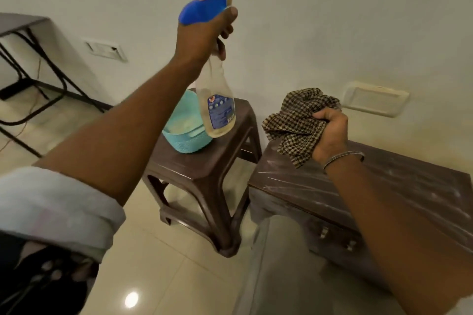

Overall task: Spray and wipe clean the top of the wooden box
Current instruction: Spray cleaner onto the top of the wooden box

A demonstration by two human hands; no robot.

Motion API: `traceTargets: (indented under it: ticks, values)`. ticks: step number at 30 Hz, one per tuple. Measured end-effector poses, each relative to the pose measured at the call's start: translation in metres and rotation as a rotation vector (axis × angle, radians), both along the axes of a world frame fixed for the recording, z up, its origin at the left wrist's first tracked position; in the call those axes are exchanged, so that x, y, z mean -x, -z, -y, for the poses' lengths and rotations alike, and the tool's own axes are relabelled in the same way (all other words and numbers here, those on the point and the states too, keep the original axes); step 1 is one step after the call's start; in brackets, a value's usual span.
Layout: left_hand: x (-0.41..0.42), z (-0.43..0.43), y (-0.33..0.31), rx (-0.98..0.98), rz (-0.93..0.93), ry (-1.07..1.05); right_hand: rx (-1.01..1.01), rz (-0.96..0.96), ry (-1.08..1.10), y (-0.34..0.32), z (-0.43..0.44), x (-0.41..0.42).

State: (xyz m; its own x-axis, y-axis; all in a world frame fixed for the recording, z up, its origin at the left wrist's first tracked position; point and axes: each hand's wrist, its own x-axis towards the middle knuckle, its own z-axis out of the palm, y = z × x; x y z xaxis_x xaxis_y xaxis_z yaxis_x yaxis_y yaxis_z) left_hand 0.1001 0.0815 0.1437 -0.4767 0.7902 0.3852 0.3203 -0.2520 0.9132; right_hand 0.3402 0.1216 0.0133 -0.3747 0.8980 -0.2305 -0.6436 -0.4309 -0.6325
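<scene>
Nearest the camera, on the right, the wooden box [384, 186] sits low on the tiled floor [158, 263], its dark top streaked with pale dust or smears. I read this as the start of the spraying step, since the bottle is not yet aimed at the lid. Over the box's far left corner the right hand [330, 133] is balled tight around a bunched checked cloth [297, 120]. The cloth's loose end hangs close to the lid, though in this blur I cannot tell whether it touches. Left of the box stands a brown stool [204, 169] carrying a light blue basket [184, 135]. Above that, raised in front of the wall [307, 20], the left hand [202, 36] is wrapped round the neck of the spray bottle [217, 110], thumb up by the blue trigger head. The bottle hangs over the stool rather than the box. Next I'd want the nozzle swung right and tipped down at the lid, then the cloth brought down flat to wipe
</scene>
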Motion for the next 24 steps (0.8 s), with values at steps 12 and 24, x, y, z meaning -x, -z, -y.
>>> traceTargets:
  ticks: [12, 24]
  values:
    - [0.107, 0.010, 0.025, -0.091, 0.154, -0.269, -0.059, 0.110, -0.191, -0.006, 0.003, 0.086]
    - [0.138, 0.021, 0.085, -0.036, 0.159, -0.342, -0.053, 0.057, -0.324, -0.003, 0.013, 0.167]
